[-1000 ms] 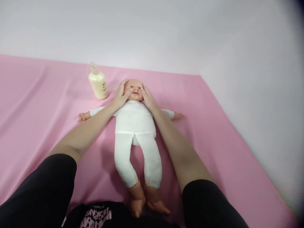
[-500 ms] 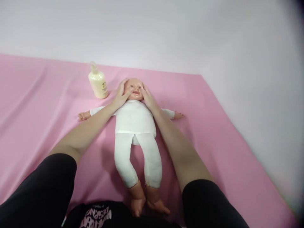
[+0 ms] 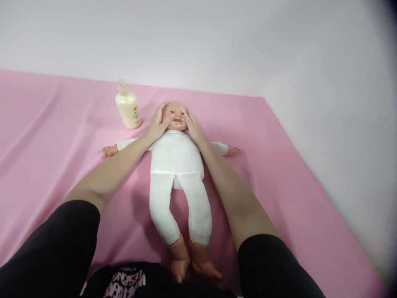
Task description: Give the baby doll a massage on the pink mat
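A baby doll (image 3: 176,157) in a white top and white leggings lies on its back on the pink cloth (image 3: 62,136), head away from me, arms spread, bare feet toward me. My left hand (image 3: 159,123) rests flat against the left side of the doll's head, thumb on its cheek. My right hand (image 3: 192,125) presses the other cheek in the same way. Both hands cup the head without lifting it.
A cream lotion bottle (image 3: 127,107) with a pump top stands upright on the cloth, just left of the doll's head. A pale wall runs behind, and the cloth's right edge slants from the far corner toward me.
Both thumbs have shifted slightly on the doll's cheeks. The doll and the bottle have stayed put.
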Demonstrator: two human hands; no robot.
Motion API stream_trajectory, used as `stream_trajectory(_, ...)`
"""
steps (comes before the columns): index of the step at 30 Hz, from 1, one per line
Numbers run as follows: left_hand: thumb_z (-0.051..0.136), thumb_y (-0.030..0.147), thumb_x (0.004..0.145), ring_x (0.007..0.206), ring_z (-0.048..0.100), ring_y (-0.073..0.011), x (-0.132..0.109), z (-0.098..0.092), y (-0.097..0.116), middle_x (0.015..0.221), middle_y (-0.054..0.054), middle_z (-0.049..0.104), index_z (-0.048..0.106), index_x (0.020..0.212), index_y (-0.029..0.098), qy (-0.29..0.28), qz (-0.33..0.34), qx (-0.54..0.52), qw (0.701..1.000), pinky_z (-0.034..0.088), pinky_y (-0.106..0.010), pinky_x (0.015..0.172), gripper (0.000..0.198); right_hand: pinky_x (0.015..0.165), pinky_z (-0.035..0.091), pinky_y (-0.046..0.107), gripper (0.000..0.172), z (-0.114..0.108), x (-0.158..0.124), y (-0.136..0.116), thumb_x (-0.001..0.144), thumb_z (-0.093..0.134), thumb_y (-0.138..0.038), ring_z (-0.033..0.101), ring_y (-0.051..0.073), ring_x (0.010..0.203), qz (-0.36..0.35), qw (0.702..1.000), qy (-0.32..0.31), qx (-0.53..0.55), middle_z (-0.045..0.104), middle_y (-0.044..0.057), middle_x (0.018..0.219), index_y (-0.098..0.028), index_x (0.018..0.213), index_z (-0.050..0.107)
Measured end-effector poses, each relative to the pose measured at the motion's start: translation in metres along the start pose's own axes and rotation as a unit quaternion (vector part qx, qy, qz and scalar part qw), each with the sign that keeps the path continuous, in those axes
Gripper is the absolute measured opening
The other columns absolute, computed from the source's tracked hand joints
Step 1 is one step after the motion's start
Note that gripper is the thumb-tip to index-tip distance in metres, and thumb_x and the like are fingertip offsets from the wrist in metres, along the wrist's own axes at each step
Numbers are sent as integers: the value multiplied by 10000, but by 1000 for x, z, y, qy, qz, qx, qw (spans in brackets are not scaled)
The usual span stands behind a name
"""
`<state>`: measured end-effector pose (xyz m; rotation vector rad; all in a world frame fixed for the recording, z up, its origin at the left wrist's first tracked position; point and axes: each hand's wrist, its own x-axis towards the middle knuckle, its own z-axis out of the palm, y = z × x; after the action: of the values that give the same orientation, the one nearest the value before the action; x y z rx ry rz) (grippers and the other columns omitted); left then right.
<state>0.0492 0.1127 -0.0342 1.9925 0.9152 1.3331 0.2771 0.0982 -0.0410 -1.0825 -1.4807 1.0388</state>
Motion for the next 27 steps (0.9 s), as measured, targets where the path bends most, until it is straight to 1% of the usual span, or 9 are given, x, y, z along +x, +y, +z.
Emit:
stream_trajectory(2,637,909,1031,1778,388,-375,0,0,0,1842,-183,479,463,1712,279,2,1,-2,1000,246,-563,1505,944,1546,275,496,986,0,1,2,992,550,-899,382,254,1794,2,1000,-2,-1,422,-1,1880,-327,1779,390)
stream_trajectory(6,632,926,1020,1778,386,-380,-1,0,1,1841,-190,477,470,1703,273,4,-3,-5,1000,241,-566,1505,959,1550,255,495,1000,0,2,3,999,544,-895,360,249,1804,-5,1000,-5,3,405,21,1890,-308,1789,367)
stream_trajectory(10,634,922,1022,1777,388,-373,0,0,2,1837,-186,481,468,1702,277,1,-1,-5,1000,248,-556,1501,951,1540,282,489,973,-1,2,1,1007,549,-902,385,254,1791,-13,1000,-9,0,431,15,1879,-322,1776,407)
stream_trajectory(14,634,932,1013,1772,394,-373,1,0,1,1840,-182,471,457,1701,284,-3,-2,-8,1000,259,-559,1495,961,1547,272,474,980,-1,0,-2,987,570,-933,378,244,1793,-20,1000,-2,-2,425,-1,1886,-336,1755,450)
stream_trajectory(18,626,927,1020,1776,386,-372,0,0,2,1844,-185,467,451,1706,277,-5,-2,-2,1000,251,-557,1497,961,1554,256,471,999,-1,0,-2,987,560,-935,370,240,1797,-13,1000,0,-2,421,3,1889,-322,1766,430)
stream_trajectory(23,621,946,1008,1772,395,-372,0,1,2,1849,-198,462,463,1705,272,2,-5,-9,1000,259,-551,1498,983,1561,213,476,934,0,-2,-2,1016,523,-935,336,229,1812,-14,1000,1,-12,406,-25,1896,-375,1759,440)
stream_trajectory(27,595,957,1013,1774,395,-373,0,1,3,1843,-179,482,493,1687,296,8,-2,-13,1000,245,-565,1500,950,1556,233,458,995,1,-3,-3,1005,499,-973,346,226,1808,-24,1000,-4,-7,409,-1,1897,-344,1773,434)
